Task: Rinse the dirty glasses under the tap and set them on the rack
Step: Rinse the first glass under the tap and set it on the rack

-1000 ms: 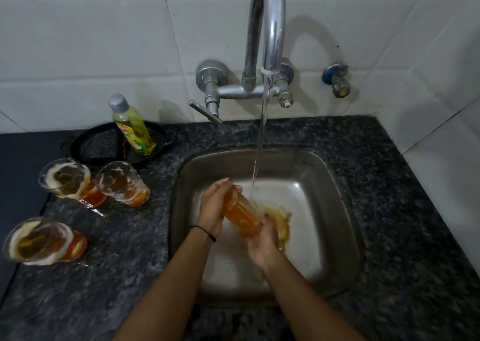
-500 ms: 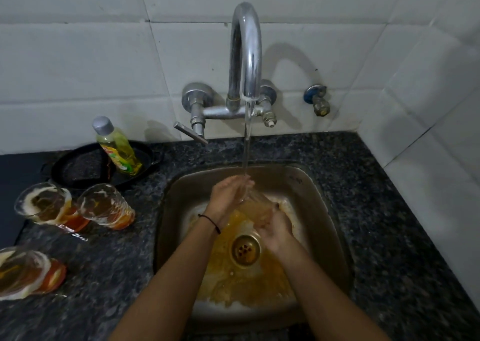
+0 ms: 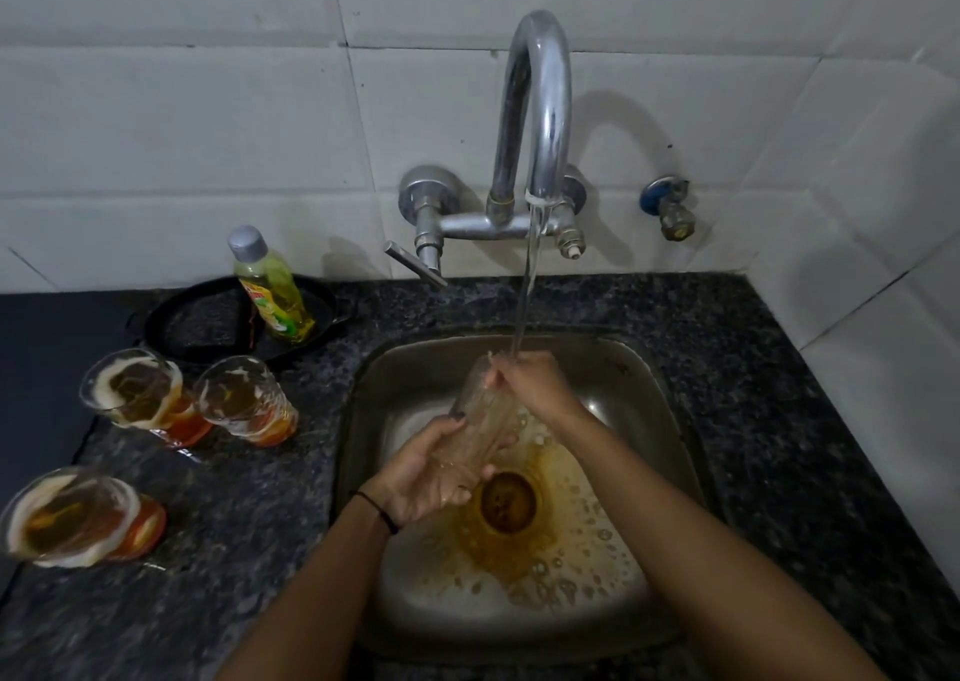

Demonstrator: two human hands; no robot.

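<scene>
Single head-worn wide-angle view, looking forward and steeply down, close over both hands: left hand [image 3: 423, 478], right hand [image 3: 530, 381]. Sink [image 3: 670, 420] beneath them, tiled wall [image 3: 208, 109] beyond.

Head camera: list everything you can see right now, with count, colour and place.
Glass being rinsed: 1, clear, tilted over the sink under the water stream.
Dirty glasses: 3, clear with amber drink and foam, counter left of the sink.
Sink: 1, steel, amber liquid around the drain.
Tap: 1, chrome, on the wall, running.
Soap bottle: 1, yellow with grey cap, in the pan.
Pan: 1, black, back left counter.
Valve: 1, blue and brass, wall right of the tap.
Left hand: holds the glass base.
Right hand: at the glass rim.
</scene>
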